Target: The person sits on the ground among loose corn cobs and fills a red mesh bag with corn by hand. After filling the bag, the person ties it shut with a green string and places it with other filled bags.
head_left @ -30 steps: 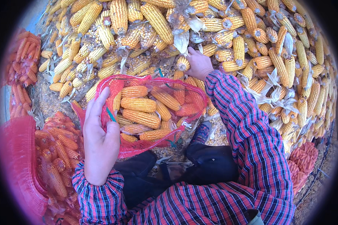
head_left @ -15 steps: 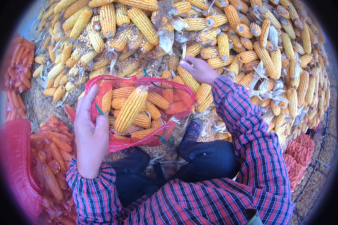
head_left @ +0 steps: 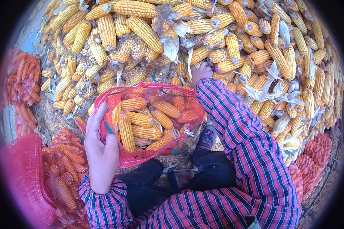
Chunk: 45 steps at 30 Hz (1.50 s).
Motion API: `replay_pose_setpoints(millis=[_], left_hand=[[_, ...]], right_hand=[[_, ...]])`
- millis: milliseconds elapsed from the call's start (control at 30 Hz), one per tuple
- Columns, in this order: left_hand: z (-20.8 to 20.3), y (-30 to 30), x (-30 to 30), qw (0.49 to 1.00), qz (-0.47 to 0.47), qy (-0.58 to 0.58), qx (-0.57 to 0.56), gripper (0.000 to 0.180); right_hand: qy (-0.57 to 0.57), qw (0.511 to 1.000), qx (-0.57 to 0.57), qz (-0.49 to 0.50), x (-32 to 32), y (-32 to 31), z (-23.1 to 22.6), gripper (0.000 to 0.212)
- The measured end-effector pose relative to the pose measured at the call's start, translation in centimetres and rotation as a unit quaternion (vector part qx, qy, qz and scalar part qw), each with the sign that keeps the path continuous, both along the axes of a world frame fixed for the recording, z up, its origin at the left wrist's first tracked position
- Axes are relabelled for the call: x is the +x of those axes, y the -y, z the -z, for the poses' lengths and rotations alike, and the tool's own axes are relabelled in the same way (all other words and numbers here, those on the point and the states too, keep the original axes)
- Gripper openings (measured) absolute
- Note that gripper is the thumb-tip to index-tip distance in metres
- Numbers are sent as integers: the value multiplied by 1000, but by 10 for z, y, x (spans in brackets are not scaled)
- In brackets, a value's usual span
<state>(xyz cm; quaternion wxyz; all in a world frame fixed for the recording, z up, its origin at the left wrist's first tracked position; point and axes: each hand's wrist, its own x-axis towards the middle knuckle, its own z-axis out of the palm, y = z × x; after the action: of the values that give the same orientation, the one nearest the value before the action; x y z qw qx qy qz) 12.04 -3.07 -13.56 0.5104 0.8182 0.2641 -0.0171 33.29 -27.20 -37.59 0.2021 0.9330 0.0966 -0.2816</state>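
Observation:
A red mesh bag stands open-mouthed before me, with several yellow corn cobs inside it. At the bag's left side is my left hand, fingers stretched upward against the mesh and thumb apart from them. My right hand is down at the edge of the big corn pile, beyond the bag. Its fingers curl downward among the cobs. The fingertips are hidden, so whether they hold a cob does not show.
Filled red mesh bags of cobs lie at the left, others farther back, and more at the right. Dry husks and loose kernels are scattered over the pile. My shoe is close to the bag's right side.
The cob that hung tilted over the bag's mouth is gone from there; cobs lie lower inside. My right hand has turned down into the pile. The whole view has shifted slightly.

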Motion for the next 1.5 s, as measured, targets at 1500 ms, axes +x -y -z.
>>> replay_pose_setpoints(millis=[1500], left_hand=[[-45, 8, -2, 985, -125, 45, -112, 62]], right_hand=[[-173, 958, 115, 198, -45, -22, 72, 111]])
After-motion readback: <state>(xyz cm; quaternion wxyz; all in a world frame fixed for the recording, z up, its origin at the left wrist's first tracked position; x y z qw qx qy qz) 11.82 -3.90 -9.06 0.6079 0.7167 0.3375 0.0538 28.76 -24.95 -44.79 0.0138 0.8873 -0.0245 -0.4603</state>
